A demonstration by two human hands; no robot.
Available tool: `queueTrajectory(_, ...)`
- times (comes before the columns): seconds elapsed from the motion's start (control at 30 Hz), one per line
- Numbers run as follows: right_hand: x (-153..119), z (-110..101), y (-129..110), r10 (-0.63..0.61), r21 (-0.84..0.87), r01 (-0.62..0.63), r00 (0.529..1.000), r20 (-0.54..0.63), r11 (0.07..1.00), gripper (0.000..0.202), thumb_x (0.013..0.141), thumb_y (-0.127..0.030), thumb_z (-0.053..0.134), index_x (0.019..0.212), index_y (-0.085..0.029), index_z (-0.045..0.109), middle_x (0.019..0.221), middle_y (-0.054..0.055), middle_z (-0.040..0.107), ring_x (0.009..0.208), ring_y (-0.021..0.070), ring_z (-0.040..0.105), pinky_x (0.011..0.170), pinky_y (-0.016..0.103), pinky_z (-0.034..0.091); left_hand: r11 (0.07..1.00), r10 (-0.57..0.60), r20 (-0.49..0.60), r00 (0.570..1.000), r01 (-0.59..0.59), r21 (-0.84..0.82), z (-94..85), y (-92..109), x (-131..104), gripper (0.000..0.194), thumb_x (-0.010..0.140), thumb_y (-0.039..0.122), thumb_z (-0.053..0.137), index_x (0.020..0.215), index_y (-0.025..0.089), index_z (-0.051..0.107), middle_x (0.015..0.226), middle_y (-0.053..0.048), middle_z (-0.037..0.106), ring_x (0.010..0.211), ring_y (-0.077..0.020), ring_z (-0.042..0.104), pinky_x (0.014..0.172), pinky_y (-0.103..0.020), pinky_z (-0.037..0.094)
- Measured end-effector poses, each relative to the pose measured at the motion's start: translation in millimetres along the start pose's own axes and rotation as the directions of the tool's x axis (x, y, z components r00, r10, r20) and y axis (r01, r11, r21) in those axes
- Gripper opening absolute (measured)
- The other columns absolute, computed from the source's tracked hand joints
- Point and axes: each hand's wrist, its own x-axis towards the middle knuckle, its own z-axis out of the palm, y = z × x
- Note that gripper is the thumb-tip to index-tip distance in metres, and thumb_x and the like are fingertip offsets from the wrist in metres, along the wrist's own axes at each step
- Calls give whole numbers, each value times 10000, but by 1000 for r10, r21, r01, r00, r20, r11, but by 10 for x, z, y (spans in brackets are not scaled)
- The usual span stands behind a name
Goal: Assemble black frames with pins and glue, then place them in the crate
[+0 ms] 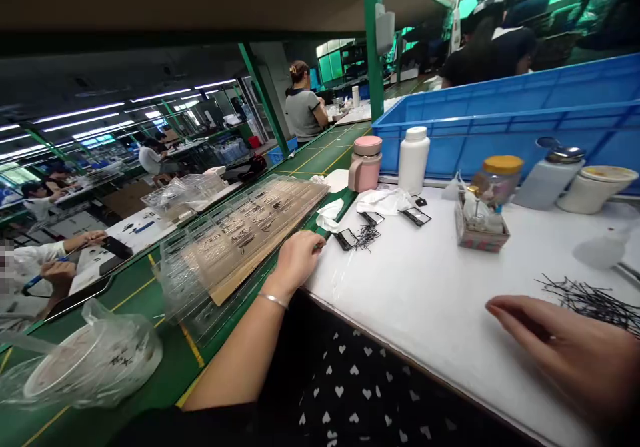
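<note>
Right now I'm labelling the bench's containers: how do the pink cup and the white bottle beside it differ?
The pink cup is squat, with a side handle and wide pink lid; the white bottle is taller, slimmer, plain, with a white cap. Both stand upright, closed, before the blue crate.

A single head-worn camera looks forward and down, tilted, close over the white-covered worktable (pixel 440 300), with the left hand (pixel 296 258) and right hand (pixel 570 353) both near the lens.

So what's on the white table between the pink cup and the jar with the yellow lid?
In the head view, a white bottle stands between the pink cup and the yellow-lidded jar, with crumpled clear plastic lying in front.
</note>
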Motion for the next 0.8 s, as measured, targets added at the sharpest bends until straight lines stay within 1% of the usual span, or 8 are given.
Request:
queueTrajectory(0.1, -8, -2, 53, -35, -27, 36, 997, 63, 999, 107, 760, -505, 593, 823, -456, 665, 834, 9, 750, 701, 221, 703, 600, 360, 503, 991, 120, 34, 992, -122, 47, 178, 5, 203, 286, 806, 62, 543, 1008, 219, 673, 1035, -48, 658, 984, -219, 561, 792, -312, 461)
queueTrajectory(0.23, 8, -134, 66, 154, -71, -148, 985, 81, 986, 104, 744, -490, 636, 816, -431, 681, 822, 4, 751, 678, 239, 696, 586, 372, 497, 961, 263, 74, 962, -268, 70, 350, 32, 389, 263, 830, 49, 510, 964, 199, 680, 988, -67, 650, 971, -216, 557, 729, -289, 464)
queueTrajectory(0.3, 22, -175, 12, 197, -53, -194, 979, 53, 980, 113, 757, -468, 627, 821, -397, 687, 826, 6, 751, 705, 246, 698, 616, 372, 502, 947, 307, 66, 949, -312, 78, 390, 16, 423, 226, 850, 67, 509, 933, 189, 681, 945, -70, 651, 945, -211, 562, 712, -282, 466)
queueTrajectory(0.43, 23, -167, -83, 167, -10, -167, 986, 22, 986, 195, 807, -466, 556, 833, -324, 687, 801, 7, 740, 715, 256, 693, 634, 379, 492, 931, 353, 1, 935, -352, 95, 348, -45, 405, 191, 897, 117, 499, 911, 183, 678, 930, -73, 663, 942, -199, 575, 732, -279, 477)
queueTrajectory(0.53, 20, -154, -109, 161, 14, -161, 987, 18, 987, 197, 827, -438, 550, 844, -297, 687, 790, 8, 731, 692, 237, 680, 623, 356, 479, 932, 357, -94, 929, -349, 95, 234, 13, 369, 208, 923, 139, 471, 943, 181, 674, 971, -80, 674, 952, -194, 586, 782, -293, 481)
queueTrajectory(0.67, 70, -203, -208, 209, 120, -215, 976, 60, 969, 207, 834, -420, 576, 818, -257, 703, 726, 21, 712, 607, 200, 644, 588, 324, 458, 900, 432, -202, 879, -433, 42, 130, 428, 391, 178, 925, 167, 491, 965, 177, 664, 974, -72, 682, 916, -181, 587, 795, -293, 477)
queueTrajectory(0.73, 132, -249, -294, 260, 265, -290, 955, 143, 920, 275, 859, -454, 557, 845, -227, 712, 730, 34, 708, 573, 174, 626, 580, 307, 459, 825, 551, -254, 795, -564, 22, 137, 767, 443, 159, 911, 146, 511, 956, 179, 660, 917, -55, 681, 864, -171, 578, 747, -279, 472)
queueTrajectory(0.8, 216, -302, -365, 296, 474, -381, 923, 245, 794, 377, 853, -515, 558, 966, -189, 710, 814, 70, 723, 574, 161, 632, 522, 279, 450, 739, 651, -288, 702, -674, 28, 175, 1138, 514, 155, 899, 119, 518, 924, 182, 658, 838, -37, 666, 797, -162, 559, 685, -269, 455)
